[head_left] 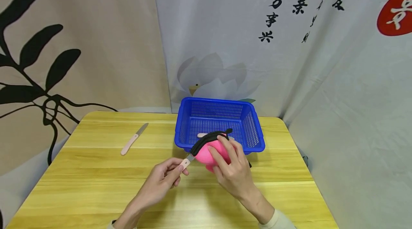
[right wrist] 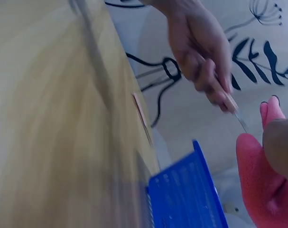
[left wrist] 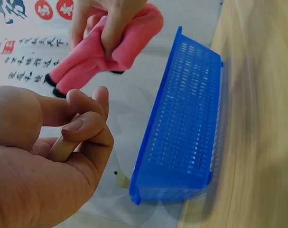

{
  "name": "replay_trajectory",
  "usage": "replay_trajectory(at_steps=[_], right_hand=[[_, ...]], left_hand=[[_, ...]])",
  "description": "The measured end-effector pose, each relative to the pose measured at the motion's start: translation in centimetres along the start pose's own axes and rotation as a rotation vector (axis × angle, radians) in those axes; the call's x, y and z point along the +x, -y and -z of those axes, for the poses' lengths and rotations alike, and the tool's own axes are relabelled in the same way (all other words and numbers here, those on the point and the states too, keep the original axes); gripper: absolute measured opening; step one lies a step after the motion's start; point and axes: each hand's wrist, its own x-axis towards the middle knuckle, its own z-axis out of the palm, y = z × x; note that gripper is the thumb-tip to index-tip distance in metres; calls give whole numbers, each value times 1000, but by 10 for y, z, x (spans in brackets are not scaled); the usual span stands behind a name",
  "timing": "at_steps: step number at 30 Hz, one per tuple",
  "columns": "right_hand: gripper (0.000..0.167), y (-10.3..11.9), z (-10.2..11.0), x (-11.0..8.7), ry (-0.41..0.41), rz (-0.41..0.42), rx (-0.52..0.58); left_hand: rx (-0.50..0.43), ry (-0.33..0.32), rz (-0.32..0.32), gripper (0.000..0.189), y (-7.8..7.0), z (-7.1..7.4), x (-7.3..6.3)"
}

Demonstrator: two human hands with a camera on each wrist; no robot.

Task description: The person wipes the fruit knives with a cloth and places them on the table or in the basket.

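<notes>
Bit nervous about this one, honestly. Pinching a knife (head_left: 185,163) by its pale handle in the left grip (head_left: 160,181), between thumb and curled fingers, and squeezing a fuzzy pink cloth (head_left: 203,155) with black trim (head_left: 209,139) in the right grip (head_left: 234,169). Both up above the desk (head_left: 96,182), by the near rim of the blue basket (head_left: 255,148). Aiming the blade right at the cloth, by the look of it; can't tell whether touching or just overlapping. Can't tell the direction of the cutting edge either, and not crazy about that. Could go wrong most easily through pushing too hard: soft fabric, so likely to fold or give under the point, with very little left between blade and fingertips. Might also snag in the trim, then jerk loose and nick the cloth or a finger. With such a light pinch, could twist under any sideways drag too. After a slip, would probably clatter into the basket, near a pale-handled thing (head_left: 202,135) in there, half hidden behind the cloth. Less worried about the other knife (head_left: 131,144), lying well apart on the left. Would go gently, flat of the blade only.
</notes>
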Motion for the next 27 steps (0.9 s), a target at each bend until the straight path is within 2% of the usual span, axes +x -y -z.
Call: replay_trajectory(at_steps=[4,8,12,16,20,27], right_hand=[[40,13,-5,0,9,78,4],[43,22,-8,-1,41,108,12],[43,26,-10,-2,80,100,7],[40,26,-10,-2,85,89,-12],[39,24,-9,-2,70,84,-29],[45,18,-7,-3,77,43,-41]], left_hand=[[21,-4,-34,21,-1,-4,1],[27,18,-72,17,-2,-6,1],[33,34,-96,15,-2,-6,0],[23,60,-123,18,-1,-4,0],[0,88,-125,21,-2,-3,0],[2,92,-119,25,-4,-2,0]])
